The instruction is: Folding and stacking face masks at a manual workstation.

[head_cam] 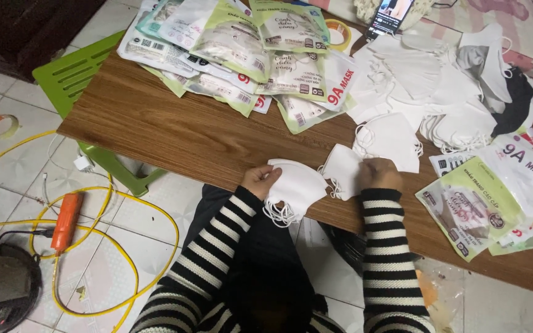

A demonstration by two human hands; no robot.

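Striped sleeves (229, 246) fill the bottom of the view, reaching up to the near edge of the wooden table (174, 132). At that edge the left hand (259, 180) has its grip closed on a stack of white masks (297, 188), thumb on top, with the ear loops (279, 214) dangling below the table edge. Just beside it, the right hand (379, 174) is clenched around another white mask (342, 169), pinching it against the table surface; the two bundles nearly touch.

Beyond the right hand, further onto the table, lies a loose heap of white masks (427, 92), with a dark mask (516, 102) at its far side. Across the table from the left hand, a pile of green-and-white packets (242, 55) is spread out, some of them lying over a green plastic stool (72, 74) at the table's corner. More such packets (495, 197) sit on the table beside the right hand, toward the outer end. At the far edge of the table a phone (388, 15) stands with its screen lit, and a tape roll (339, 34) rests near it.

On the tiled floor away from the table, on the left hand's side, a yellow cable (124, 203) loops around an orange tool (67, 221), and a second tape roll (2, 125) lies farther off.
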